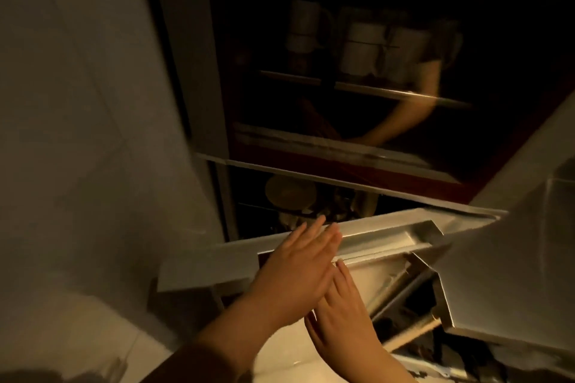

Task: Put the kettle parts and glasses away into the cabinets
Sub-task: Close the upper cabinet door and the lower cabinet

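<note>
The scene is dim and blurred. My left hand (298, 270) lies flat, fingers stretched out, on the pale front of a lower cabinet door (389, 238). My right hand (342, 314) is flat just below it, partly under the left wrist, and holds nothing. Behind the door's top edge a dark compartment shows a round pale dish (289, 193) and other items too dark to tell. Above, a glass-fronted cabinet (342, 140) holds stacked white mugs (362, 50) on a shelf. No kettle part is in either hand.
A pale wall (77, 102) fills the left side. A white counter surface (93, 329) sits at the lower left. At the right, a pale angled panel (504, 274) juts out, with dark gaps and a wooden stick (413, 334) below it. The glass reflects a person's arm.
</note>
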Available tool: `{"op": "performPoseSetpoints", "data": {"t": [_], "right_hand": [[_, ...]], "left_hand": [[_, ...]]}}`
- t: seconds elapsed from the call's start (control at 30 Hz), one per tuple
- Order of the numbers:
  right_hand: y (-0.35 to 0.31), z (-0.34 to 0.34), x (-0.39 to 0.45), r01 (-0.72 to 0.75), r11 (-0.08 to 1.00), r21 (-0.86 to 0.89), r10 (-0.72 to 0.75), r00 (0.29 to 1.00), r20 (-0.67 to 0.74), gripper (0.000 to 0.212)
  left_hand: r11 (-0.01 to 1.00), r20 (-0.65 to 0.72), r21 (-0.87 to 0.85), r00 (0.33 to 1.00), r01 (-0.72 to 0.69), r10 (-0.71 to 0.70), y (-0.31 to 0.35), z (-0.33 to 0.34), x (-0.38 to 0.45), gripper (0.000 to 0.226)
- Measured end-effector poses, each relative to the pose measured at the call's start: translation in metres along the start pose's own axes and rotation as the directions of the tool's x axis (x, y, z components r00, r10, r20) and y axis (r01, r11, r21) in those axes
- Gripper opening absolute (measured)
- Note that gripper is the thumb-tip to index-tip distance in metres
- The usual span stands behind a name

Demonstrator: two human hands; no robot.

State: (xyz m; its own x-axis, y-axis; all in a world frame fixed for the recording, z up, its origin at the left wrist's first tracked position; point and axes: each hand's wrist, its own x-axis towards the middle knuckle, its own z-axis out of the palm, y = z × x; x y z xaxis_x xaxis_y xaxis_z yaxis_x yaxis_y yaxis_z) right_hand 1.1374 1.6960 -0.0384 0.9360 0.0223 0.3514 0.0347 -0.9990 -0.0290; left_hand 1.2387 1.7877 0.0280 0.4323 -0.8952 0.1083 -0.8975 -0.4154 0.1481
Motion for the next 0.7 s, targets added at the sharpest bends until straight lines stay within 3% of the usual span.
{"op": "performPoseSetpoints", "data": {"t": [0.27, 0.53, 0.7], "right_hand": [[0.065, 0.022, 0.039, 0.280, 0.951, 0.130, -0.289, 0.956, 0.058, 0.068], [0.084, 0.028, 0.077, 0.260, 0.956, 0.133, -0.272, 0.959, 0.077, 0.062], [0.097, 0.030, 0.095, 0.253, 0.966, 0.054, -0.258, 0.958, 0.125, 0.065]], "left_hand": [[0.948, -0.180, 0.140, 0.949, 0.287, -0.261, -0.014, 0.055, 0.010, 0.057], [0.876, -0.115, 0.076, 0.877, 0.477, -0.467, -0.038, 0.062, 0.036, 0.059], [0.878, -0.095, 0.030, 0.875, 0.479, -0.474, -0.043, 0.055, 0.057, 0.070]]}}
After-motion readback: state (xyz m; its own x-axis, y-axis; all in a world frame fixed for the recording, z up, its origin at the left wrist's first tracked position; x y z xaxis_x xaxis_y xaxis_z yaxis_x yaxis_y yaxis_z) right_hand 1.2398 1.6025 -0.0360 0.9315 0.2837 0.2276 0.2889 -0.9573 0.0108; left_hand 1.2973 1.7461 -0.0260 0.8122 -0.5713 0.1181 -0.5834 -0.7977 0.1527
